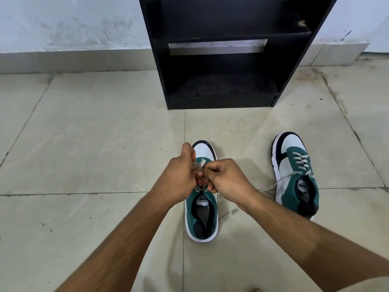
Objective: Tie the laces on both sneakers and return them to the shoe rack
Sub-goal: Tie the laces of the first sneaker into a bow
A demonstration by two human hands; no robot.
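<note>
My left hand and right hand pinch the near sneaker's lace, fingers clamped mid-knot; next, pull it snug.

Pale tiled floor, scuffed white wall

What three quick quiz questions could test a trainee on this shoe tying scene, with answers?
1. True or false: the right sneaker is already on the shoe rack.
2. Which sneaker are both hands working on?
3. Where does the right sneaker's loose lace lie?

Key:
1. False; it sits on the floor.
2. The left sneaker; left hand and right hand pinch its lace.
3. Trailing across the floor.
</note>
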